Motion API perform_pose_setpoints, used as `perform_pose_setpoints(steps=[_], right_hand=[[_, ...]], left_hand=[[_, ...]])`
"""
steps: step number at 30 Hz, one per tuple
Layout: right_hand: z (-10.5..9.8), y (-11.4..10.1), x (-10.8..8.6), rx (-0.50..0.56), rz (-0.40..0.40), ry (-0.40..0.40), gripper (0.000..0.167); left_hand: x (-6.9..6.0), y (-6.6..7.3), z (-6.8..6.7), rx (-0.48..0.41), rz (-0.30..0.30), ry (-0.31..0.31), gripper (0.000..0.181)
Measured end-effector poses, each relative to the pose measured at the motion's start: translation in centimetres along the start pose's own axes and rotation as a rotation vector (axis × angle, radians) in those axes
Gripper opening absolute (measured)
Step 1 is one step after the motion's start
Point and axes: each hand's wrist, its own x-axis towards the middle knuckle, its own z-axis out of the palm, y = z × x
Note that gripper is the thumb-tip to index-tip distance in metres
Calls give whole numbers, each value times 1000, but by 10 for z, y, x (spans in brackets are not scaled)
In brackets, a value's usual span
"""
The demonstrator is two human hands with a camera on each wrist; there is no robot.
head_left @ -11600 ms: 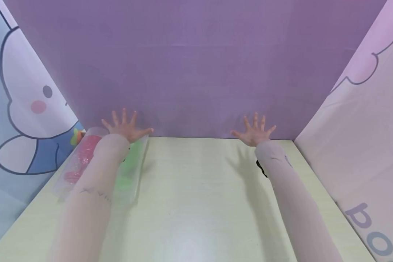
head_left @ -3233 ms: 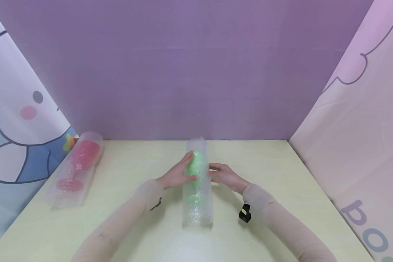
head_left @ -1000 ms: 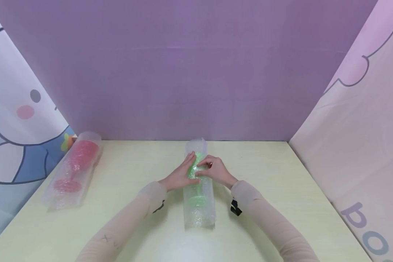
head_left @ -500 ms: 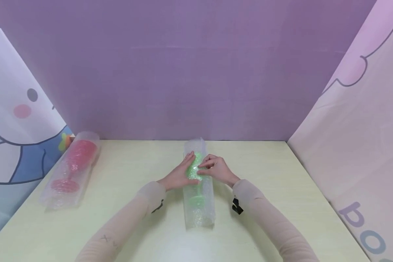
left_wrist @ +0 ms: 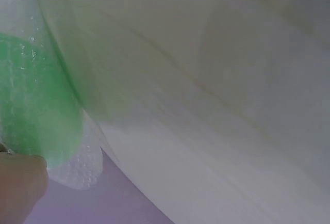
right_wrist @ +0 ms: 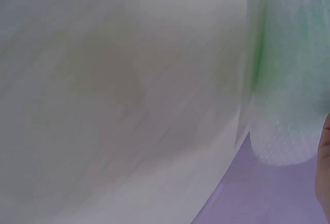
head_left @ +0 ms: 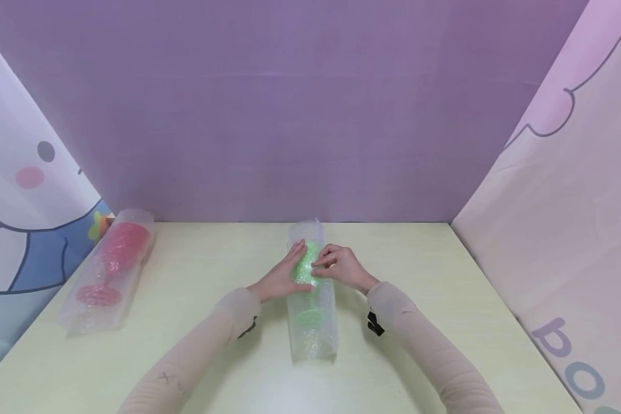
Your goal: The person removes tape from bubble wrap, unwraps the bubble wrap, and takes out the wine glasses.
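My right grip (head_left: 347, 270) is what has changed most: a few seconds ago it waited with outstretched fingers along the right edge of the package, and now it has come over the top, thumb and curled fingertips drawn almost together on the bubble wrap (head_left: 314, 345) and, as far as I can judge, pinching a little of it. Over the last second it has scarcely travelled; only the gap between thumb and forefinger has narrowed. My left grip (head_left: 278, 280) keeps its place, fingers laid straight across the upper left side and thumb stretched over the middle, resting on the package without curling round it. Under the two of them the green goblet (head_left: 305, 270) lies on its side in the middle of the counter (head_left: 419, 259), its bowl towards the back and its round foot towards me, covered by the wrap from end to end. At the start it lay at the left beside the red goblet (head_left: 125, 244), which stays there alone in its own wrapping, well apart from me. To my mind this means the work has passed from placing the package to picking at its covering, with nothing visibly loosened yet.
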Motion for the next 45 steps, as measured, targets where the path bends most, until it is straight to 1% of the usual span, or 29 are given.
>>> perform_pose_setpoints(steps=[4, 7, 9, 16, 18, 22, 27, 29, 37, 45], right_hand=[[-2, -19, -6, -22, -63, -15, 16], [-2, -21, -6, -41, -81, -21, 15], [-2, -18, -5, -42, -87, -20, 15], [3, 16, 5, -41, -111, 8, 11], [3, 19, 5, -41, -122, 19, 11], [2, 22, 5, -31, -112, 22, 13], [1, 23, 5, -12, -70, -6, 20], [0, 24, 6, -16, -65, -15, 21], [-3, 24, 6, -64, -136, -18, 14], [-2, 20, 5, -125, -190, -4, 11]], left_hand=[[0, -2, 0, -1, -10, 7, 104], [-1, -1, 0, -6, -15, 13, 104], [-1, -1, -1, -12, -13, 16, 104], [0, -1, 0, -13, -9, 14, 104], [0, -1, 0, -13, -6, 16, 104], [0, 0, 1, -19, -2, 20, 104], [0, 1, 1, -12, -2, 13, 105], [0, 1, 1, -15, -4, 11, 104], [1, 2, 2, -7, -9, 10, 103], [3, 2, 3, -1, -2, 19, 102]])
